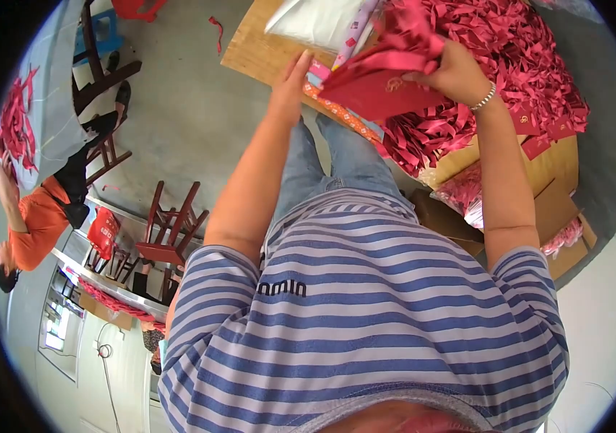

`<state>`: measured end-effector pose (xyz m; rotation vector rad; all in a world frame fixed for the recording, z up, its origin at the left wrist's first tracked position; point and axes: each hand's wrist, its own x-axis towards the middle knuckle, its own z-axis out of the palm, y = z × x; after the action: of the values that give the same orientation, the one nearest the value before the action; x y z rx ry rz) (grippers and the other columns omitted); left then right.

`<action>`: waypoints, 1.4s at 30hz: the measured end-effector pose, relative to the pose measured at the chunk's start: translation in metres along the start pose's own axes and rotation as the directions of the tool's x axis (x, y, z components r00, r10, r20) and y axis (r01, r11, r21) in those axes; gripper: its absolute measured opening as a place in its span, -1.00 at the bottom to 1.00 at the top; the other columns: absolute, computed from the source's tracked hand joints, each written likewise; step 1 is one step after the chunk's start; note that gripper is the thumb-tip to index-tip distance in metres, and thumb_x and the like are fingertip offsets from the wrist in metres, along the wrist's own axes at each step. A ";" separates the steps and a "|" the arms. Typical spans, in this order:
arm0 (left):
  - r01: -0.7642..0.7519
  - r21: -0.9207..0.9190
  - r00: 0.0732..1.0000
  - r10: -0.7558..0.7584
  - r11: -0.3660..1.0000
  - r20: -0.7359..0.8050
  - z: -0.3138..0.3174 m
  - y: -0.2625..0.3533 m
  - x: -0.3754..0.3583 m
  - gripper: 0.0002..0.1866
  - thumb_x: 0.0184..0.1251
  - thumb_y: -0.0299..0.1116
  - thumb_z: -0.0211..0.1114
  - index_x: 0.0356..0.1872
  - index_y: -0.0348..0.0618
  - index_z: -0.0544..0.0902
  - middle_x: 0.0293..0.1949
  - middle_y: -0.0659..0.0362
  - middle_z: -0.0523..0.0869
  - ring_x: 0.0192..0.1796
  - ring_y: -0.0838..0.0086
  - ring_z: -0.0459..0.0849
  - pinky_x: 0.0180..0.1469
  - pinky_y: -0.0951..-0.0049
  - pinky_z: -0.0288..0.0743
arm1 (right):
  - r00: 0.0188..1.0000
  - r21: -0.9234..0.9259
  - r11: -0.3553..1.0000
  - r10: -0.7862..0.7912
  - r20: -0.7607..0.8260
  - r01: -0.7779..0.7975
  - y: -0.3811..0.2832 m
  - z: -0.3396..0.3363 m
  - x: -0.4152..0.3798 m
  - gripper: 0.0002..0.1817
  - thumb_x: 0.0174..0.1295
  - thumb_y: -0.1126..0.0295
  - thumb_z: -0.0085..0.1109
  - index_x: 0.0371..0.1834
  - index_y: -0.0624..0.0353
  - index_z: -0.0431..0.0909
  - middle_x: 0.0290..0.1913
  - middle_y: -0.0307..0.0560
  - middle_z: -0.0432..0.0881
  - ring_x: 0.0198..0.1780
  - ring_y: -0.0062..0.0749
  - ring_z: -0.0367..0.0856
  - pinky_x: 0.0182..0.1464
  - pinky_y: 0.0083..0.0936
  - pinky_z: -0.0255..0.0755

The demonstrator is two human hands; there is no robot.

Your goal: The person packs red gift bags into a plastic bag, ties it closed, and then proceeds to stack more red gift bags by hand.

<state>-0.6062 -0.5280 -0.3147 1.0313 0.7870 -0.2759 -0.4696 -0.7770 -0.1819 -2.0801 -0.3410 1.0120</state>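
Observation:
My right hand [454, 76] is closed around what looks like a flat red gift bag [376, 97] with a gold emblem and loose red ribbons. The bag is tilted over the near edge of the wooden table [254, 47]. To its left, my left hand [291, 83] has its fingers stretched out and holds nothing, beside the table edge. Between the hands lie an orange patterned strip [344, 112] and a small pink item. Beyond the right hand, a large heap of red ribbons [496, 43] with similar red pieces covers much of the table.
A white plastic package [308, 25] and a purple patterned roll [357, 32] lie at the back. Cardboard boxes [557, 216] stand below right. On the left are wooden stools [171, 224] and a person in orange [44, 220] at another table with red ribbons.

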 end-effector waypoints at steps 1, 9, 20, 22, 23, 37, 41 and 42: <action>-0.090 0.223 0.975 0.041 0.971 0.219 0.006 0.029 -0.011 -0.35 0.25 -0.09 0.42 0.26 -0.29 0.51 0.18 0.06 0.62 0.21 0.39 0.57 0.20 0.34 0.45 | 0.999 0.009 1.000 -0.003 0.052 0.002 -0.006 0.006 -0.002 -0.58 -0.06 0.38 0.54 -0.12 0.26 0.63 -0.55 -0.20 0.62 -0.55 -0.57 0.55 -0.41 -0.50 0.45; -0.156 0.560 0.886 -0.136 0.813 0.444 0.012 0.048 -0.078 -0.47 0.19 -0.37 0.49 0.17 -0.30 0.56 0.04 0.10 0.72 0.07 0.40 0.69 0.15 0.38 0.55 | 0.967 -0.219 0.946 -0.213 0.140 0.240 -0.016 0.069 -0.005 -0.35 -0.07 0.29 0.51 0.15 0.20 0.53 -0.19 0.08 0.69 -0.13 -0.25 0.69 -0.08 -0.32 0.54; 0.140 -0.036 0.990 -0.139 0.989 0.018 -0.089 0.055 -0.138 -0.60 0.27 -0.59 0.32 0.15 -0.27 0.55 0.08 0.08 0.68 0.08 0.29 0.70 0.15 0.25 0.62 | 0.974 -0.478 0.875 -0.041 -0.223 -0.072 0.158 0.045 0.005 -0.48 0.19 0.10 0.34 0.06 0.28 0.56 -0.07 0.11 0.69 0.06 -0.15 0.67 0.08 -0.32 0.54; 0.126 -0.046 0.992 -0.127 0.991 -0.014 -0.100 0.056 -0.142 -0.60 0.28 -0.59 0.31 0.16 -0.27 0.54 0.08 0.07 0.68 0.09 0.28 0.69 0.15 0.23 0.62 | 0.986 -0.605 0.780 0.087 -0.146 -0.158 0.155 0.057 0.012 -0.34 0.07 0.00 0.42 0.11 0.25 0.53 0.13 0.13 0.56 0.25 -0.13 0.51 0.26 -0.24 0.39; 0.119 -0.051 0.992 -0.120 0.992 -0.029 -0.102 0.055 -0.143 -0.59 0.29 -0.59 0.31 0.17 -0.27 0.53 0.09 0.07 0.68 0.09 0.28 0.69 0.15 0.22 0.62 | 0.962 -0.639 0.732 0.085 -0.258 -0.236 0.145 0.068 0.013 -0.31 0.04 -0.02 0.43 0.12 0.25 0.52 0.16 0.10 0.53 0.26 -0.12 0.47 0.30 -0.21 0.34; 0.215 -0.070 0.974 -0.219 0.974 -0.063 -0.093 0.039 -0.155 -0.56 0.27 -0.53 0.38 0.17 -0.26 0.53 0.09 0.06 0.67 0.10 0.29 0.68 0.17 0.22 0.60 | 0.948 -0.743 0.595 0.115 -0.298 -0.306 0.152 0.104 0.045 -0.75 0.22 0.38 0.05 -0.07 0.16 0.58 -0.03 0.00 0.65 0.16 -0.15 0.52 0.36 -0.08 0.16; 0.190 -0.050 0.980 -0.193 0.980 -0.047 -0.089 0.044 -0.150 -0.57 0.28 -0.51 0.36 0.17 -0.29 0.53 0.10 0.03 0.67 0.11 0.26 0.68 0.17 0.21 0.60 | 0.978 -0.734 0.660 0.008 -0.208 -0.162 0.159 0.089 0.042 -0.75 0.24 0.38 -0.01 -0.16 0.04 0.69 -0.09 -0.03 0.69 0.07 -0.16 0.60 0.26 -0.05 0.26; 0.176 -0.045 0.983 -0.178 0.983 -0.043 -0.088 0.045 -0.149 -0.57 0.29 -0.51 0.35 0.18 -0.31 0.52 0.11 0.02 0.66 0.11 0.25 0.68 0.18 0.20 0.60 | 0.974 -0.701 0.697 -0.018 -0.227 -0.150 0.157 0.081 0.041 -0.76 0.18 0.37 0.14 -0.11 -0.04 0.71 -0.13 -0.06 0.69 0.01 -0.10 0.63 0.14 -0.08 0.39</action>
<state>-0.7259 -0.4523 -0.2052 0.9326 0.9259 -0.3872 -0.5184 -0.8155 -0.3524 -2.9052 -0.6284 0.7276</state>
